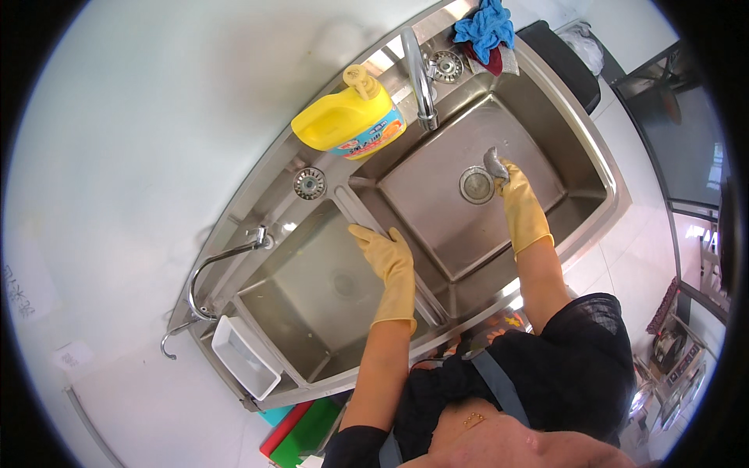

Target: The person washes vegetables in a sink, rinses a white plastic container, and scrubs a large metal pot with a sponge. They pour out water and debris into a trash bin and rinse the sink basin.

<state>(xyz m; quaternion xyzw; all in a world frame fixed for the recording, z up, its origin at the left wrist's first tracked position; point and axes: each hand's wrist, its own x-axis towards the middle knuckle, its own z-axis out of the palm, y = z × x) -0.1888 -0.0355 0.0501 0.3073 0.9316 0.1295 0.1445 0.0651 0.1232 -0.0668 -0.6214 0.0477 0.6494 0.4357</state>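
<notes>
My right hand (515, 193), in a yellow rubber glove, grips a grey scouring pad (495, 164) beside the drain strainer (477, 185) in the right basin of a stainless steel sink (433, 234). Gloved the same way, my left hand (386, 251) rests over the divider between the basins, fingers apart and holding nothing. The left basin (310, 281) appears to hold cloudy water, with its drain faintly visible. Behind the basins stands a yellow detergent jug (351, 120) with a pump top. A chrome faucet (418, 76) reaches over the right basin's back edge.
A blue cloth (485, 29) lies on a dark red one at the back right corner. Loose basket strainers (309, 183) sit on the back ledge. At the left end are a smaller curved faucet (222, 257) and a white plastic tray (246, 357). A black bin (562, 64) stands beyond the sink.
</notes>
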